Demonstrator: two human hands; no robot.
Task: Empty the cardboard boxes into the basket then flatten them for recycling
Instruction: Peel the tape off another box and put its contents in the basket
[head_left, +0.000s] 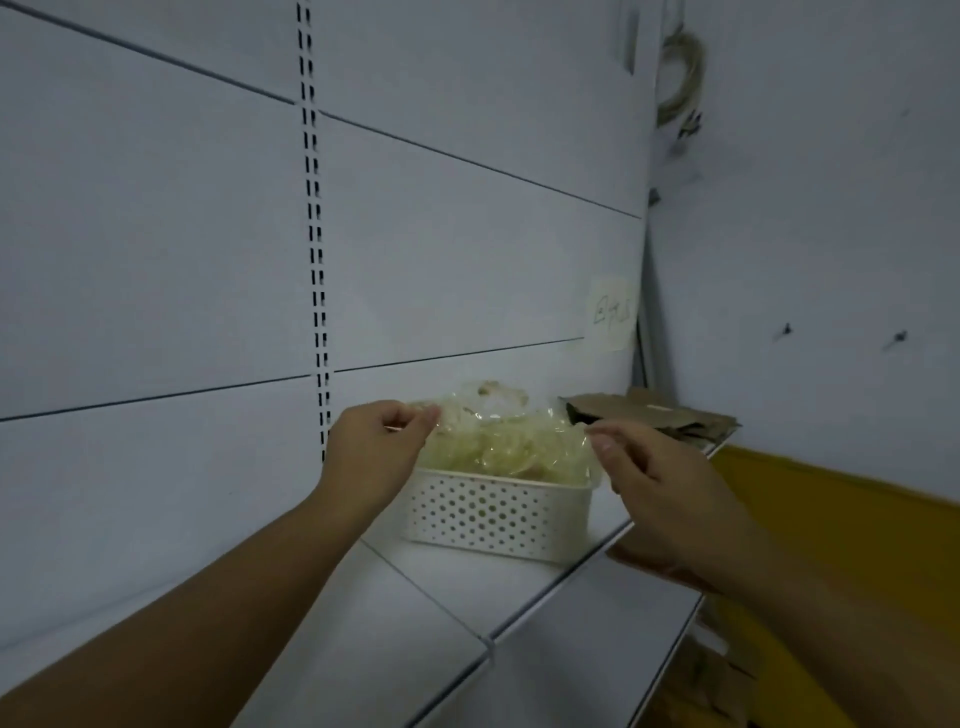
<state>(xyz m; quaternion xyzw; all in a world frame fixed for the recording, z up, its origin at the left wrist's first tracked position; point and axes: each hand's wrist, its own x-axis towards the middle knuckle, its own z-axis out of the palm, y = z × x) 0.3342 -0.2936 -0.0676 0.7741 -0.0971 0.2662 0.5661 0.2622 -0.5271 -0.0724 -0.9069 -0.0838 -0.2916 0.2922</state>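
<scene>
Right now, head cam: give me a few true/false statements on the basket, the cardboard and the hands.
1. The white perforated plastic basket stands on the white shelf. True.
2. The basket is empty. False: clear plastic packets are heaped above its rim.
3. Flattened brown cardboard lies on the shelf, behind and to the right of the basket. True.
4. Both hands rest on the cardboard. False: the left hand is at the left side of the packets and the right hand at their right side.
5. A paper note is stuck to the back panel above the cardboard. True.
</scene>
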